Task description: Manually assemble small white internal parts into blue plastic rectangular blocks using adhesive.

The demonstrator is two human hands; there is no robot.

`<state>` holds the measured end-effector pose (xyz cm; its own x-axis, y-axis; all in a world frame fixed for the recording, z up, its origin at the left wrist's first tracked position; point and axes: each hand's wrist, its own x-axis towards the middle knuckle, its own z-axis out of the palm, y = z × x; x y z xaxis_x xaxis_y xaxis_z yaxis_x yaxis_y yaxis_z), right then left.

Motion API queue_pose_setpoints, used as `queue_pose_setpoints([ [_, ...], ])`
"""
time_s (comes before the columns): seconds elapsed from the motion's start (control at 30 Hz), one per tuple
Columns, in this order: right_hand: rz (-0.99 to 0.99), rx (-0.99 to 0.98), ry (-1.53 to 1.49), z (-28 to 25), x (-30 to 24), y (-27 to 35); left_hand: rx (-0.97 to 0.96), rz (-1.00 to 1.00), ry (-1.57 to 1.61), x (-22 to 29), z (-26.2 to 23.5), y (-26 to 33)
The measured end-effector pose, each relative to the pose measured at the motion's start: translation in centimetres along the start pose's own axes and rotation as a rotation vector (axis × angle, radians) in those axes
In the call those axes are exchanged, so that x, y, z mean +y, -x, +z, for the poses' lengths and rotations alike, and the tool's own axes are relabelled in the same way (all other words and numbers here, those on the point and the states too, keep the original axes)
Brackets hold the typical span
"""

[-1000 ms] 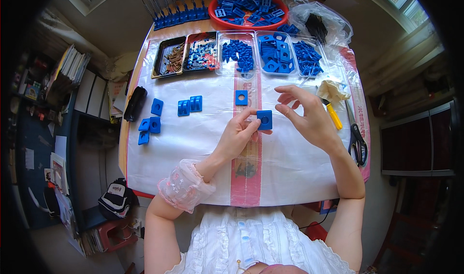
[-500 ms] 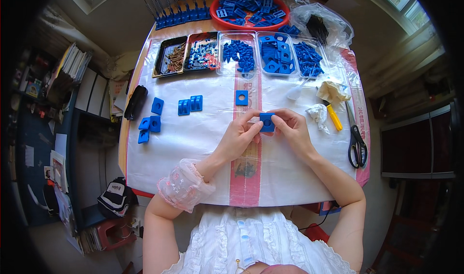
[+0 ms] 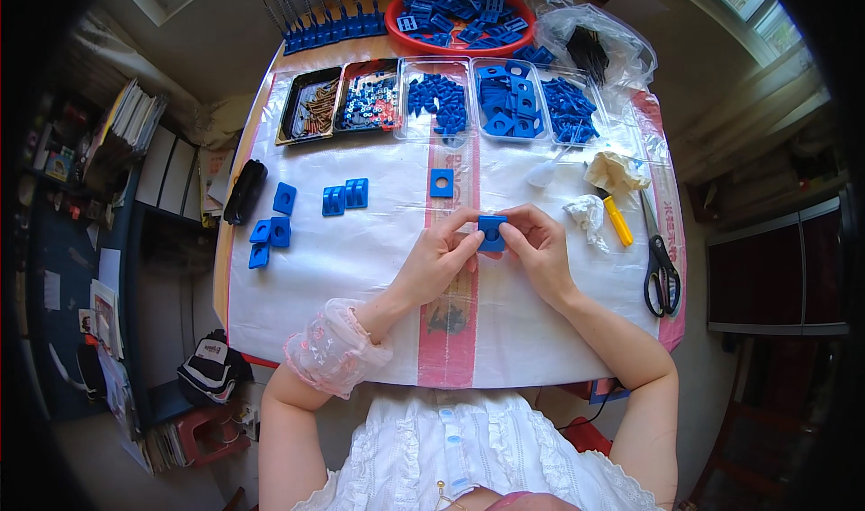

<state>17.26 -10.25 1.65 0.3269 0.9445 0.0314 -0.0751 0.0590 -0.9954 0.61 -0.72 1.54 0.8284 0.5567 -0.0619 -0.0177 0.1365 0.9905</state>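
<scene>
A small blue plastic block (image 3: 491, 230) is pinched between the fingertips of both hands above the middle of the table. My left hand (image 3: 439, 260) grips its left side and my right hand (image 3: 539, 250) grips its right side. A single blue square piece with a hole (image 3: 441, 183) lies just beyond the hands on the white sheet (image 3: 360, 268). Several more blue blocks (image 3: 344, 196) lie to the left, and another group (image 3: 269, 238) sits nearer the left edge.
Trays along the far side hold screws (image 3: 315, 105), small mixed parts (image 3: 369, 101) and blue pieces (image 3: 505, 101). A red bowl of blue parts (image 3: 459, 11) stands behind. Scissors (image 3: 660, 268), a yellow-handled tool (image 3: 616, 221), crumpled paper (image 3: 586, 212) lie right; a black case (image 3: 244, 190) left.
My right hand came down from the far right and closed onto the blue block that my left hand was holding. Both hands now sit together, a little nearer me.
</scene>
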Motion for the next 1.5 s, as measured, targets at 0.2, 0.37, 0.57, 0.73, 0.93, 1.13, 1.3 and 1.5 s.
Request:
queue_pose_setpoints([
  [0.2,0.034,0.017,-0.01,-0.2,-0.36,0.21,0.01,0.004,-0.006,0.04,0.07,0.0],
  [0.37,0.049,0.009,-0.031,-0.31,-0.21,0.23,0.008,0.001,0.007,-0.3,0.1,-0.09],
  [0.57,0.029,0.031,-0.005,-0.34,-0.07,0.24,0.006,0.009,0.023,-0.47,0.07,-0.15],
  [0.73,0.027,0.032,-0.03,-0.25,0.04,0.16,-0.019,0.008,0.034,0.25,0.06,0.01],
  [0.93,0.027,0.044,-0.005,-0.28,-0.06,0.17,-0.005,0.028,-0.024,0.23,0.1,0.04],
  [1.13,0.05,0.045,-0.002,-0.23,-0.38,0.17,0.004,0.013,-0.048,0.1,0.02,0.01],
  [1.3,0.053,0.039,-0.012,-0.26,-0.24,0.09,0.024,0.046,-0.042,-0.03,0.34,0.05],
  [1.5,0.042,0.038,-0.032,-0.26,-0.15,0.22,0.016,0.024,-0.059,0.28,0.21,0.07],
])
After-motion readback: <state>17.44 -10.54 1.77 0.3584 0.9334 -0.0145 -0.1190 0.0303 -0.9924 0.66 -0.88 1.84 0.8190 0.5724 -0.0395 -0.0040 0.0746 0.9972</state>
